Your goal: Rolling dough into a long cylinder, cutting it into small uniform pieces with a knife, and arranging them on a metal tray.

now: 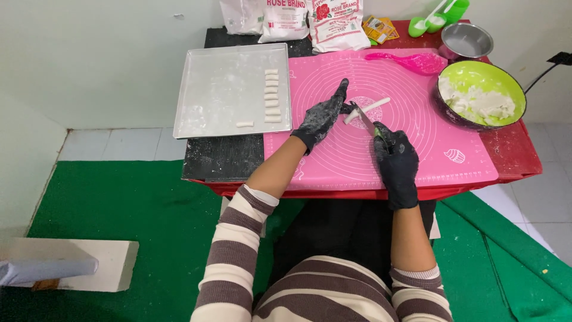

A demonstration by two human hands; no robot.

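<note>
Striped sleeves lead to gloved hands: the right hand grips a knife, apparently slicing the dough rope. The left hand pins the rope's end on the pink mat. Next likely calls for an even, straight cut.

Both arms reach forward from a striped long-sleeved top, the sleeves pushed up so the forearms are bare. Each hand wears a black glove dusted with white powder. The left hand lies palm down, its wrist slightly bent, with the index finger stretched straight ahead and the thumb angled toward the right. The other fingers spread loosely. The right hand sits nearer the body, knuckles up, its fingers curled shut around a thin handle, the forefinger running along its top. The two hands are close together but apart.
</note>
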